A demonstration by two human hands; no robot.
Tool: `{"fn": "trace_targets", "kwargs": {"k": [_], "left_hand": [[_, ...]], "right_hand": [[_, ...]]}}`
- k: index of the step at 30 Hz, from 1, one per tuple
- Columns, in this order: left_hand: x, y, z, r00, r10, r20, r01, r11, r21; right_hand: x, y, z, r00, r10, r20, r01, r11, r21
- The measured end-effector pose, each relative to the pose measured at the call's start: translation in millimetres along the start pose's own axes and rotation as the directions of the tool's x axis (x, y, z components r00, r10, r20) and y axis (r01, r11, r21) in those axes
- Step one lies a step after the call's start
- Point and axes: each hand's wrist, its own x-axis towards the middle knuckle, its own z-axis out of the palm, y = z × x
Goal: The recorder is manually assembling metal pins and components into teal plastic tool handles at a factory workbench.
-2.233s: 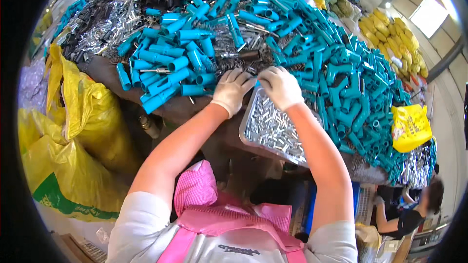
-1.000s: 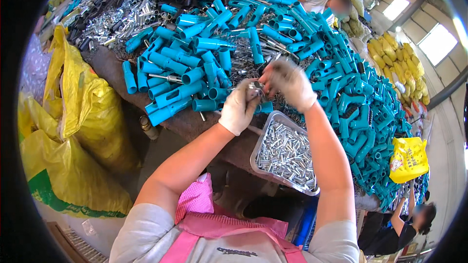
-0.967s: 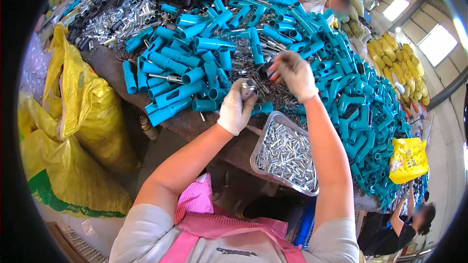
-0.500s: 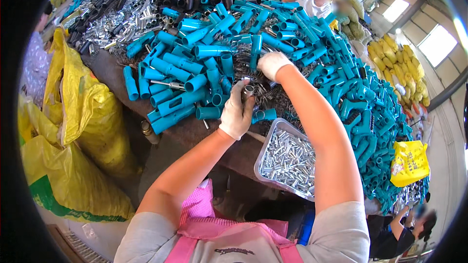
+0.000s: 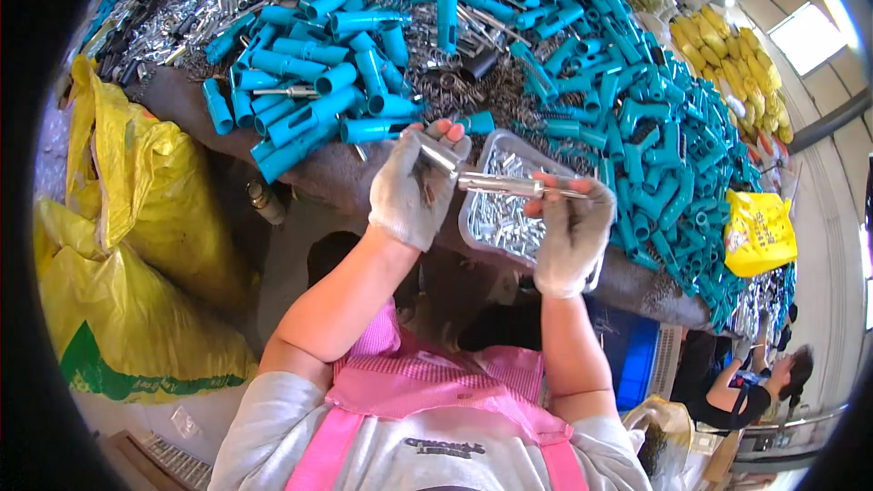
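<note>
Both my hands wear pale gloves with bare fingertips and meet in front of the pile's near edge. My left hand (image 5: 405,195) is closed around a short shiny metal sleeve (image 5: 439,159). In my right hand (image 5: 575,236) is a silver metal cylinder with a thin shaft (image 5: 500,184), pinched by the shaft end. The cylinder's thick end points left and lies right beside the sleeve; whether they touch I cannot tell. Behind my hands sits a clear plastic tub (image 5: 466,218) of small metal pins (image 5: 509,235). Teal plastic tubular housings (image 5: 309,55) are heaped beyond.
Dark coil springs (image 5: 523,95) lie among the housings. Black and silver parts (image 5: 195,14) are piled at the far left. Yellow sacks (image 5: 173,209) stand on the left. A yellow bag (image 5: 762,232) rests on the pile at right, near another person (image 5: 741,391).
My right hand has come back from the pile with the silver cylinder and now holds it against or near the sleeve. My left hand has turned the sleeve sideways. The view has shifted.
</note>
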Motion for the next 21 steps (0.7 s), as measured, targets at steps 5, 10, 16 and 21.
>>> {"fn": "trace_targets", "kwargs": {"k": [5, 10, 16, 21], "left_hand": [[-49, -10, -9, 0.991, 0.047, 0.125, -0.046, 0.999, -0.008], [-84, -27, -23, 0.948, -0.021, 0.318, -0.180, 0.788, 0.588], [-126, -54, -54, 0.888, -0.459, 0.022, 0.401, 0.796, 0.453], [-129, -53, -50, 0.719, -0.679, -0.150, 0.624, 0.536, 0.569]], "right_hand": [[-60, 11, -4, 0.990, 0.116, -0.086, -0.122, 0.990, -0.070], [-97, 0, -46, 0.424, 0.699, 0.576, -0.869, 0.492, 0.043], [-118, -19, -72, 0.349, 0.733, 0.584, -0.846, 0.514, -0.139], [-131, 0, -98, 0.771, 0.627, 0.109, -0.636, 0.756, 0.154]]}}
